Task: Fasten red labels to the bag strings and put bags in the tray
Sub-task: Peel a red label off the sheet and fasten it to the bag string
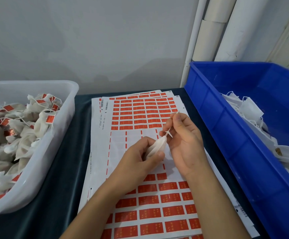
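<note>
My left hand grips a small white bag over the label sheets. My right hand pinches the bag's white string, which runs taut from the bag's gathered mouth up to my fingertips. Beneath both hands lie white sheets of red labels, with an emptied band in the middle where labels have been peeled off. The translucent white tray at the left holds several bags with red labels on their strings.
A blue bin at the right holds several unlabelled white bags. A dark cloth covers the table. White pipes and a grey wall stand behind.
</note>
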The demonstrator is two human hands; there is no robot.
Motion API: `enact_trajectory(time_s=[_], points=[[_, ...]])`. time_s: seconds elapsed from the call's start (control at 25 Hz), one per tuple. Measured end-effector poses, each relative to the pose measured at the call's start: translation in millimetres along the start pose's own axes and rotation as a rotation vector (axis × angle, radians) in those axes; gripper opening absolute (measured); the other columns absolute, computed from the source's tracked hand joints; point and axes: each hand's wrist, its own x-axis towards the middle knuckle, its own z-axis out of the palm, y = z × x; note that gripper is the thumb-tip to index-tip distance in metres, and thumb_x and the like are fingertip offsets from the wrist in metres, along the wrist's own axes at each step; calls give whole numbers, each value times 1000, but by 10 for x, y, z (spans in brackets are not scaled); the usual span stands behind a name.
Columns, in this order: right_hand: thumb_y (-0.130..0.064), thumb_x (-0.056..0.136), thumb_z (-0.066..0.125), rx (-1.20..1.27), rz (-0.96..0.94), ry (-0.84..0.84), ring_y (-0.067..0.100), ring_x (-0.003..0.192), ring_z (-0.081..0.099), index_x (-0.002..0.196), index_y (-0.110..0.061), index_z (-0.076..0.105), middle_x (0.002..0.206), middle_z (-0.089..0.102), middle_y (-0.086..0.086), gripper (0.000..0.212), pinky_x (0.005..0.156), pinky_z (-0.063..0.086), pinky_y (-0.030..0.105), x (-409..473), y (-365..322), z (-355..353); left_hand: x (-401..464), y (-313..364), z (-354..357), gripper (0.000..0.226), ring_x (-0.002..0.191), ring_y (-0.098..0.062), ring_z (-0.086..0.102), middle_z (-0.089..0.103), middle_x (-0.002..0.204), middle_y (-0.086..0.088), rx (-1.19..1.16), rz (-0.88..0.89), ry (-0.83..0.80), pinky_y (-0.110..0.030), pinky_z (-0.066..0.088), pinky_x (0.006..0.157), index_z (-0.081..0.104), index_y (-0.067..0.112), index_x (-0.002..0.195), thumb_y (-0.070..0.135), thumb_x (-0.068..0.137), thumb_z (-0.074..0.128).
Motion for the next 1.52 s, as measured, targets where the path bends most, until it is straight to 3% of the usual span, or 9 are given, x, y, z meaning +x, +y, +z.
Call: enact_trajectory(time_s=[0.2,0.4,0.52,0.68,0.92,1.12,1.28,1.4,1.52], points=[[-33,95,59,72,-17,26,16,74,66,91,-27,76,82,67,4,18,78,57,30,9,-13,-27,-21,11,15,33,86,-10,70,68,90,14,37,10,-14,-18,61,72,60,44,98,73,94,46],[-28,103,58,10,5,143,18,78,71,98,-20,73,84,70,6,17,77,59,33,56,25,-53,-22,34,6,32,86,-14,71,69,88,9,-18,20,-15,-21,61,73,67,34,93,61,99,51],[-29,103,60,-125,28,232,22,88,74,90,-22,72,88,73,5,19,78,62,35,77,64,-49,-50,98,-47,35,89,-16,72,72,90,9,-155,-8,-5,-18,59,76,73,36,93,65,96,54],[-31,102,61,-259,17,262,12,84,74,93,-20,72,87,75,-4,18,71,62,27,72,117,-11,-88,130,-100,31,92,-20,74,74,95,4,-295,-58,-8,-22,61,78,77,36,97,57,97,55],[-34,102,60,-569,-116,125,4,83,72,96,-31,67,85,74,-16,9,66,57,14,19,165,45,-67,73,-154,38,106,-19,73,76,112,4,-481,-104,86,-30,61,87,75,37,117,61,97,53],[-33,101,61,-841,-311,-50,-2,91,67,91,-36,62,87,68,-24,11,67,51,7,-64,195,112,5,59,-117,31,106,-15,75,78,110,10,-442,-141,248,-33,62,91,77,45,109,60,97,53],[-40,97,63,-857,-335,-183,1,98,65,98,-36,67,96,67,-23,5,76,54,9,-107,210,105,14,73,-100,35,95,-18,76,79,98,5,-320,-91,264,-27,64,78,78,39,101,59,97,50],[-43,93,63,-866,-385,-148,4,103,61,99,-35,67,105,62,-22,11,80,55,14,-97,187,110,33,56,-78,37,88,-36,70,74,90,-13,-239,-66,231,-47,62,78,76,17,96,47,102,56],[-37,95,66,-778,-319,-132,3,103,64,96,-35,69,102,67,-21,4,78,55,14,-59,174,72,16,52,-48,28,82,-28,68,72,84,-4,-135,-18,162,-33,59,70,74,17,94,40,103,61]])
